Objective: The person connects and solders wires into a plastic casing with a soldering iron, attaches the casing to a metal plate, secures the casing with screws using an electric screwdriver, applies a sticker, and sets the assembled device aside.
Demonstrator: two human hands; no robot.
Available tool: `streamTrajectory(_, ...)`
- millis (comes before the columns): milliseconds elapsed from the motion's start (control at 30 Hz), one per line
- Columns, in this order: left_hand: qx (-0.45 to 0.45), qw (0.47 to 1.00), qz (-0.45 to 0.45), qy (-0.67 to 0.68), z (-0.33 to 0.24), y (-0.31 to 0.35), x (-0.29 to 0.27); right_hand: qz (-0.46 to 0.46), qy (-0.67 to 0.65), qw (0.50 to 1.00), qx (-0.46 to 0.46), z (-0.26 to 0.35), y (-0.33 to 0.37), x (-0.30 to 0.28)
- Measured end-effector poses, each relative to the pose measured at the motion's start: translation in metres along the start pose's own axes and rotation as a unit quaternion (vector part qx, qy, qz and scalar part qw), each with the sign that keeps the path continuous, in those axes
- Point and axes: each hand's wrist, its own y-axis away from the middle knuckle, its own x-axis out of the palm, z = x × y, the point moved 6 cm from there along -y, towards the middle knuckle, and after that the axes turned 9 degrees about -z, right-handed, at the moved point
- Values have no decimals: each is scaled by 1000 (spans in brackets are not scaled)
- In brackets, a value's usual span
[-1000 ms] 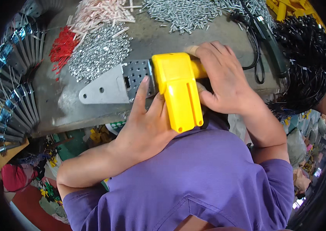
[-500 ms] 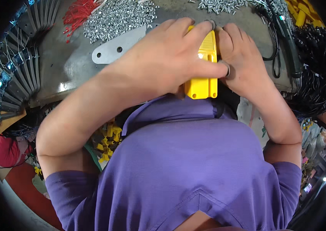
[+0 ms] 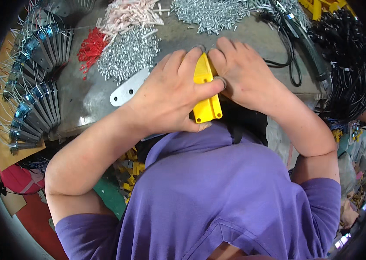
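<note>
A yellow plastic housing with screw holes at its near end is tilted in front of my chest, at the table's near edge. My left hand is closed around it from the left, the thumb lying across its face. Against the far right edge of the housing, my right hand is closed with curled fingers; what they grip is hidden. Beneath my left wrist, a flat grey metal plate with holes and a rounded end lies on the table.
Small metal nuts, red pieces, pale sleeves and silver screws form piles along the far side. A corded electric screwdriver lies right, near bundled black cables. Wired grey parts fan out at left.
The view has shifted, showing more of the far table. Both hands and the yellow housing appear further left and lower, and the housing is more tilted. My left hand keeps its hold.
</note>
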Motion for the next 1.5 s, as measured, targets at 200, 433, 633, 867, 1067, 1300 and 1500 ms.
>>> streamTrajectory(200, -1, 1000, -4, 1, 3, 4, -4, -8, -277, 953, 124, -72, -23, -12)
streamTrajectory(433, -9, 999, 15, -33, 3, 0, -12, -69, -79, 990, -91, -92, -19, 5)
streamTrajectory(633, -199, 971, -70, 114, 86, -40, -4, 9, -99, 995, -24, -82, -29, -9)
streamTrajectory(867, -112, 993, -43, -8, 101, -66, 7, 27, -490, 868, 74, 2, -5, -41)
streamTrajectory(1067, -238, 959, -61, 142, 85, -57, -28, 97, -467, 877, 51, 29, 17, -34)
streamTrajectory(1300, -240, 902, -53, 356, 29, 24, -34, 19, -376, 927, -12, 34, 14, -42)
streamTrajectory(1500, -208, 945, -14, 251, -3, 47, -32, 17, -163, 972, 170, -77, -41, -24)
